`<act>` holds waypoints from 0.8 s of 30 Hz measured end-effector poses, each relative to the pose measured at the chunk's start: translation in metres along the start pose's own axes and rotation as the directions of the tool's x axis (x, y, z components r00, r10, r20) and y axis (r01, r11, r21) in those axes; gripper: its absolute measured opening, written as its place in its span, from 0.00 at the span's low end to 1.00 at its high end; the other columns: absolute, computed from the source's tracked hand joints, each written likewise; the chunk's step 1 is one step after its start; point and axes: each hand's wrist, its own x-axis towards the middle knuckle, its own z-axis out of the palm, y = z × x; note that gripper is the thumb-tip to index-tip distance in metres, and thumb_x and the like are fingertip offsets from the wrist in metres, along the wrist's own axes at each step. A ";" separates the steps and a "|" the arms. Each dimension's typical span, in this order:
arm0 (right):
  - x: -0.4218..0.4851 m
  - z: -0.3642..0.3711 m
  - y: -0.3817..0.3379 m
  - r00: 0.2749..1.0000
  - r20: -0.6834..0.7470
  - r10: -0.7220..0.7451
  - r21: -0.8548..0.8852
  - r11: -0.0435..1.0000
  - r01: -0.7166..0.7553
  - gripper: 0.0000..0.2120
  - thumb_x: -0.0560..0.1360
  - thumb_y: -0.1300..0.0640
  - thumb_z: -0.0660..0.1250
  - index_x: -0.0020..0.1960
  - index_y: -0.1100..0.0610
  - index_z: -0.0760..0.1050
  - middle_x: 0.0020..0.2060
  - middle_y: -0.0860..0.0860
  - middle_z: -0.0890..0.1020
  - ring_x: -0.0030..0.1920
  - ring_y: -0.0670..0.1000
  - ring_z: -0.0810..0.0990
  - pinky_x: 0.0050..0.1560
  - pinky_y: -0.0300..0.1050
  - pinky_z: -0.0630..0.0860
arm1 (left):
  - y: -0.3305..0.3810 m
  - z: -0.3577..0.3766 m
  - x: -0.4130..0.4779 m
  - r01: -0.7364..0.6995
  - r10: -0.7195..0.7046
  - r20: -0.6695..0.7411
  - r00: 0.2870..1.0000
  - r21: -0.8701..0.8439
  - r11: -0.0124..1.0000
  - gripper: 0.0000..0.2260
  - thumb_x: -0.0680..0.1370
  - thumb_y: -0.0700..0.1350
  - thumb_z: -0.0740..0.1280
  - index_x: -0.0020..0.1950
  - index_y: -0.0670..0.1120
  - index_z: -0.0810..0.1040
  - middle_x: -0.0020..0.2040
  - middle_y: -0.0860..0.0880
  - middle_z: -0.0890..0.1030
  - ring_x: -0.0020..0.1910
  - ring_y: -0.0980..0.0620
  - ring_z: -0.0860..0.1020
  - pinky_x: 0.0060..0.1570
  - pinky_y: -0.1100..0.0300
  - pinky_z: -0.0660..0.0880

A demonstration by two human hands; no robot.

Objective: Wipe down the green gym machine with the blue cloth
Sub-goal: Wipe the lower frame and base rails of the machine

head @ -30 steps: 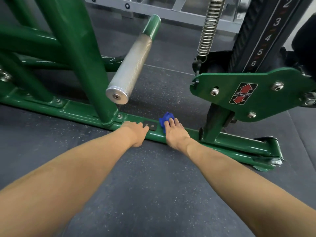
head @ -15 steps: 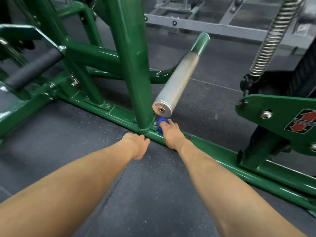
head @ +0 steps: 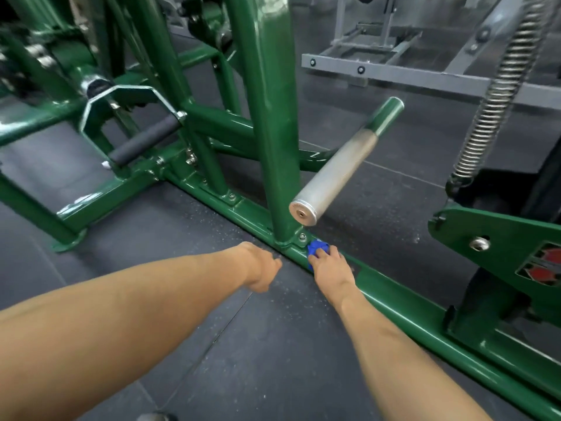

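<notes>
1. Green gym machine (head: 267, 117): a frame of glossy green tube with welded and bolted joints, standing on a dark speckled floor (head: 273, 360). Judged heavy and rigid, so it will not shift under wiping pressure. The gloss paint looks slick, and a cloth should slide freely along it.
2. Base rail (head: 409, 311): runs low along the floor from centre to lower right and carries the upright post. This is the surface being worked on. The bolted foot of the post forms a corner that a flat pass is likely to miss.
3. Silver peg (head: 331, 177): a knurled bare-metal peg overhanging the work spot. It is a knock hazard for the knuckles.
4. Left hand (head: 264, 268): beside the rail, over the floor, holding nothing visible. Its fingers are tucked out of sight, so I cannot tell how they lie.
5. Right hand (head: 331, 268): on the rail, with its fingers close together and bent over the cloth, holding it down.
6. Blue cloth (head: 317, 248): small, vivid blue and bunched into a wad. It lies on the rail just beside the post's foot and mostly under the fingers. Judged soft, light and compliant, and best gripped as a wad and pressed flat.
</notes>
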 end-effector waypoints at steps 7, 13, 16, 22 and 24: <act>0.018 -0.003 0.012 0.999 0.043 -0.001 0.164 0.987 -0.006 0.22 0.81 0.68 0.57 0.74 0.58 0.66 0.72 0.57 0.71 0.66 0.62 0.72 0.69 0.49 0.66 | -0.036 0.030 0.021 0.035 -0.050 -0.088 0.995 -0.168 0.985 0.30 0.85 0.49 0.58 0.84 0.45 0.50 0.75 0.44 0.69 0.69 0.38 0.75 0.57 0.45 0.73; 0.023 -0.045 -0.007 0.934 -0.050 0.355 0.769 0.610 -0.191 0.07 0.83 0.59 0.66 0.60 0.56 0.73 0.50 0.51 0.79 0.48 0.50 0.80 0.40 0.28 0.70 | -0.069 0.044 0.062 -0.002 -0.061 -0.153 0.986 -0.379 0.925 0.26 0.86 0.57 0.54 0.80 0.44 0.60 0.75 0.42 0.69 0.72 0.38 0.72 0.64 0.44 0.71; 0.028 -0.058 -0.029 0.905 0.021 0.426 0.944 0.290 -0.159 0.11 0.77 0.59 0.74 0.54 0.55 0.72 0.48 0.53 0.79 0.38 0.45 0.74 0.41 0.31 0.72 | -0.077 0.042 0.091 -0.109 -0.038 -0.211 0.977 -0.642 0.758 0.26 0.86 0.59 0.54 0.75 0.41 0.67 0.73 0.38 0.73 0.71 0.37 0.73 0.67 0.46 0.71; 0.020 -0.069 -0.065 0.889 0.277 0.365 0.943 -0.280 -0.179 0.09 0.80 0.64 0.70 0.58 0.59 0.74 0.52 0.56 0.82 0.46 0.53 0.85 0.55 0.59 0.84 | -0.073 0.056 0.111 -0.287 0.082 -0.275 0.958 -0.904 0.317 0.12 0.82 0.47 0.66 0.62 0.42 0.74 0.55 0.41 0.83 0.47 0.40 0.83 0.46 0.48 0.81; 0.016 -0.069 -0.067 0.889 0.317 0.330 0.905 -0.384 -0.180 0.05 0.81 0.66 0.67 0.55 0.59 0.75 0.49 0.57 0.81 0.45 0.53 0.83 0.53 0.59 0.84 | -0.076 0.058 0.109 -0.269 0.103 -0.252 0.962 -0.936 0.226 0.08 0.80 0.42 0.66 0.57 0.42 0.75 0.47 0.44 0.81 0.39 0.44 0.79 0.40 0.51 0.79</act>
